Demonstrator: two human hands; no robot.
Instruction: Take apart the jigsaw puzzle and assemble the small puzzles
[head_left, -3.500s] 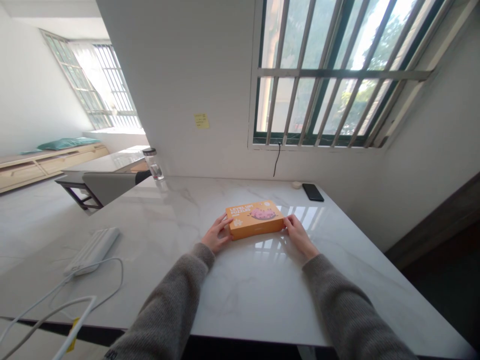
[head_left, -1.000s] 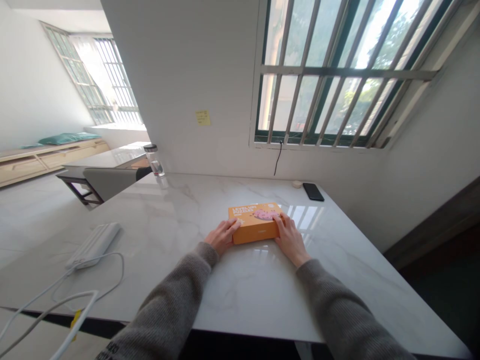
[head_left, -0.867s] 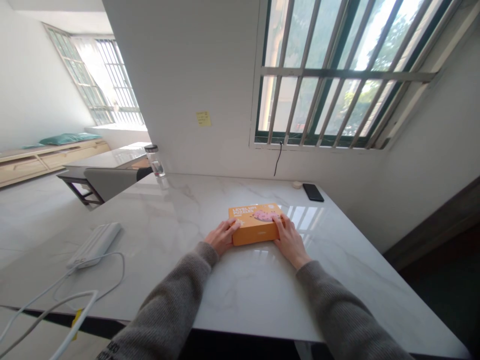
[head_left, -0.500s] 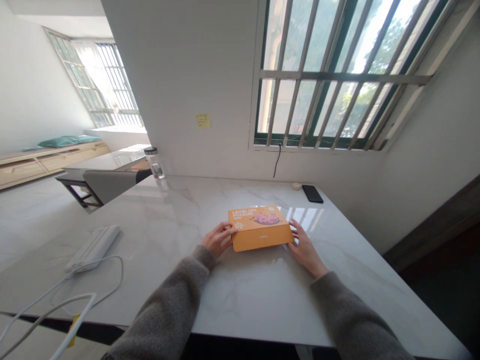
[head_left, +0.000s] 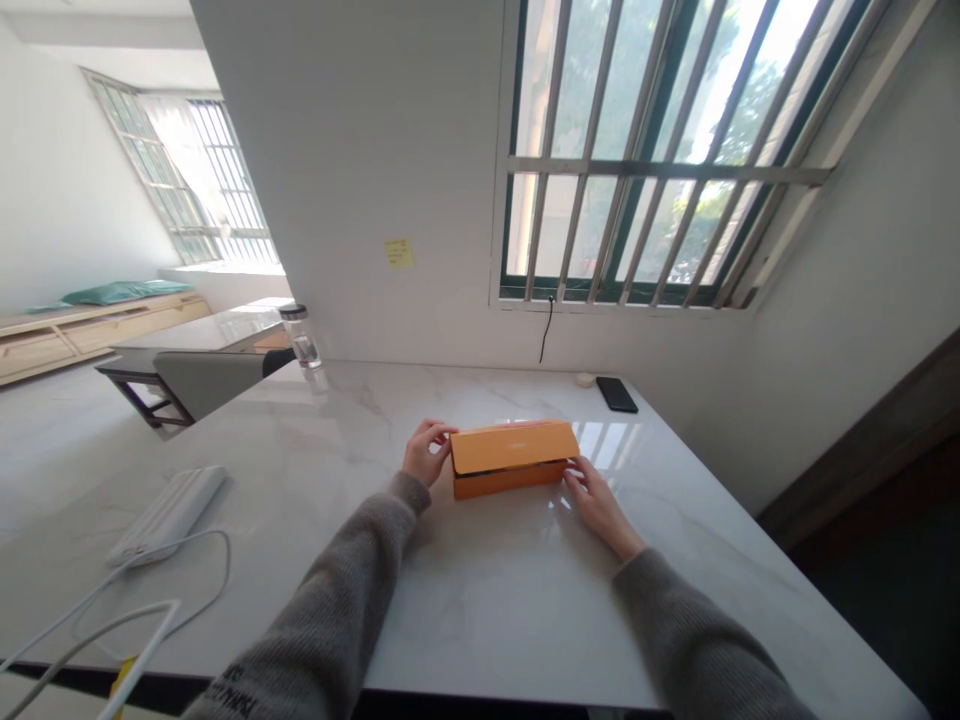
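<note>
An orange puzzle box (head_left: 517, 483) rests on the white marble-patterned table in front of me. Its lid (head_left: 517, 448) is tipped up, front flap facing me, and a dark gap runs between flap and box body. My left hand (head_left: 427, 450) pinches the lid's left edge between thumb and fingers. At the box's right front corner, my right hand (head_left: 596, 500) grips the side, with the fingertips partly hidden. What lies inside the box cannot be seen.
A white power strip (head_left: 169, 515) with cables lies at the left. A clear bottle (head_left: 301, 338) stands at the back left. At the back right are a black phone (head_left: 617, 394) and a small white round object (head_left: 585, 380). The table's front edge is close to me.
The lid has tilted up at its front, opening a gap above the box body; its printed top is now mostly out of sight. My left hand has risen with the lid edge.
</note>
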